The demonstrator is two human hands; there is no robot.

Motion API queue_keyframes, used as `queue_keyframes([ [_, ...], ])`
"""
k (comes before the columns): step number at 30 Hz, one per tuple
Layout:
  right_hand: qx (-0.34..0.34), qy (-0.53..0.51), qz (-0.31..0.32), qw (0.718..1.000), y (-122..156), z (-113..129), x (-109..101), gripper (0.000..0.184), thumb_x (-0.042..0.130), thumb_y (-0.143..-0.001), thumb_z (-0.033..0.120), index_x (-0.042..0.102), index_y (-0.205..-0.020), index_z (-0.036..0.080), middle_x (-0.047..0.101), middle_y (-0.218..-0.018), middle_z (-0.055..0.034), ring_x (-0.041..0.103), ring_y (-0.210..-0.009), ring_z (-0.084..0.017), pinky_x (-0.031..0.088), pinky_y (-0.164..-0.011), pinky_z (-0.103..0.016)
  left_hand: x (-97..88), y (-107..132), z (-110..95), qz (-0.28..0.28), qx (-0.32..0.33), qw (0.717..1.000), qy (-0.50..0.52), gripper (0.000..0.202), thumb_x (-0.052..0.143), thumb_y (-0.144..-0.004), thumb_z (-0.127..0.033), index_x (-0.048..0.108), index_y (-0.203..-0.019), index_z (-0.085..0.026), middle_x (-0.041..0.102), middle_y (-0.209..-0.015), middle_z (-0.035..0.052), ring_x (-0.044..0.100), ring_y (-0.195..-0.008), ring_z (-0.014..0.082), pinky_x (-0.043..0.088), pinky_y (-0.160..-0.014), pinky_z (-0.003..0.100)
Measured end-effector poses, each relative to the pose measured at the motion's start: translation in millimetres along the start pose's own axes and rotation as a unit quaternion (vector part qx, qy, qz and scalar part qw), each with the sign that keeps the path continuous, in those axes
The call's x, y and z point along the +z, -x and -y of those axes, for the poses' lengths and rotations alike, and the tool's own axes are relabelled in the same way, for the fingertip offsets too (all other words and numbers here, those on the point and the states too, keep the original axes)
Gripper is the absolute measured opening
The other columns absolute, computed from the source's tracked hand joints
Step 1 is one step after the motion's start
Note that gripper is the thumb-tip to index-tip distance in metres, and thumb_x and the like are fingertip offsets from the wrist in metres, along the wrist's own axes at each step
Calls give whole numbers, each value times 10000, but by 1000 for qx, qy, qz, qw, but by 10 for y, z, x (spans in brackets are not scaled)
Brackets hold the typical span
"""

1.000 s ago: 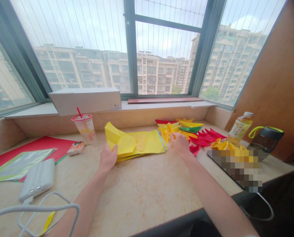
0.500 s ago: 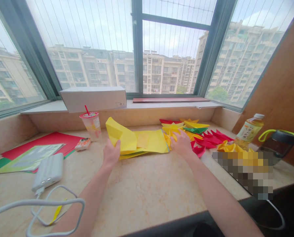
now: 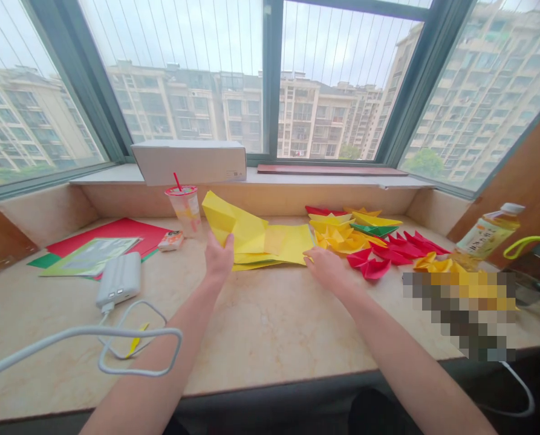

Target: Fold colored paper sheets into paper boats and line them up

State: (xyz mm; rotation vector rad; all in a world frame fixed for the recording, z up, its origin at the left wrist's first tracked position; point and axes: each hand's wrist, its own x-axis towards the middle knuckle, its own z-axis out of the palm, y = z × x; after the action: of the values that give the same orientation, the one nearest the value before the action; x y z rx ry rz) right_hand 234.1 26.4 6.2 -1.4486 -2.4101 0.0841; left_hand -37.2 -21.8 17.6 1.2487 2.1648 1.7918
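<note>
Yellow paper [image 3: 279, 241], a light, floppy stack, lies on the tabletop [image 3: 260, 326]. The left hand [image 3: 219, 257] pinches its raised left end. The right hand [image 3: 328, 270] rests open fingers on its right edge. It likely creases easily, so the edges suit gripping.

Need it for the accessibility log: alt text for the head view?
Left hand pinches the raised left end of a yellow paper stack on a stone counter; right hand rests at its right edge. Folded paper shapes lie further right, a drink cup left.
</note>
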Motion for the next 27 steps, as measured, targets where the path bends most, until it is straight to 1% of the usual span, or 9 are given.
queue_keyframes([
  [3, 59, 20, 5, 998, -33, -129, -2, 302, 459, -966, 281, 716, -1102, 200, 713, -1065, -123, 663, -1016, -236, 472, -793, -289, 16, -2, 34, 4, 0, 1000, 19, 458, 589, -854, -311, 537, -1272, -132, 668, -1224, 148, 633, -1140, 278, 493, -1004, 384],
  [5, 93, 32, 8, 995, -39, -174, 1, 312, 449, -971, 309, 708, -1101, 194, 713, -1054, -128, 665, -1015, -244, 474, -797, -299, 31, -4, 55, 8, -1, 1000, 23, 454, 602, -847, -312, 547, -1262, -136, 674, -1211, 149, 639, -1127, 285, 498, -995, 398],
  [9, 135, 47, 8, 990, -28, -152, 9, 349, 418, -978, 351, 679, -1143, 188, 715, -1066, -135, 664, -1025, -262, 474, -833, -339, 55, -7, 65, 1, 2, 1000, 30, 439, 619, -835, -300, 559, -1238, -136, 686, -1182, 156, 648, -1105, 294, 501, -986, 421],
  [14, 145, 49, 6, 988, -19, -68, -23, 370, 416, -972, 381, 632, -1238, 239, 715, -1121, -114, 664, -1043, -256, 470, -863, -350, 56, -11, 43, -10, -1, 1000, 17, 417, 637, -816, -298, 580, -1194, -132, 694, -1157, 163, 652, -1088, 311, 502, -980, 451],
  [16, 150, 49, 7, 987, -17, -52, -50, 379, 407, -976, 374, 624, -1250, 228, 710, -1137, -122, 663, -1051, -254, 469, -870, -347, 57, -18, 50, -8, 5, 1000, 22, 424, 639, -812, -297, 581, -1200, -137, 691, -1168, 162, 653, -1090, 309, 506, -979, 449],
  [21, 166, 44, 16, 985, -13, -47, -97, 379, 437, -962, 383, 649, -1207, 186, 720, -1093, -147, 669, -1035, -269, 476, -857, -351, 67, -47, 107, 4, 10, 1000, 27, 503, 656, -802, -345, 563, -1260, -160, 687, -1187, 146, 644, -1113, 305, 501, -996, 453],
  [24, 166, 38, 19, 985, -22, -55, -91, 373, 450, -954, 371, 644, -1219, 193, 717, -1099, -149, 669, -1032, -274, 479, -853, -361, 72, -52, 115, 3, 11, 1000, 21, 497, 657, -800, -352, 567, -1248, -156, 686, -1183, 149, 649, -1099, 307, 508, -985, 453],
  [27, 160, 28, 17, 987, -33, -62, -69, 390, 453, -954, 369, 614, -1269, 204, 707, -1134, -147, 666, -1036, -274, 482, -850, -360, 71, -44, 93, 2, 19, 1000, 13, 478, 646, -807, -345, 568, -1235, -148, 681, -1189, 154, 641, -1111, 314, 498, -996, 463],
])
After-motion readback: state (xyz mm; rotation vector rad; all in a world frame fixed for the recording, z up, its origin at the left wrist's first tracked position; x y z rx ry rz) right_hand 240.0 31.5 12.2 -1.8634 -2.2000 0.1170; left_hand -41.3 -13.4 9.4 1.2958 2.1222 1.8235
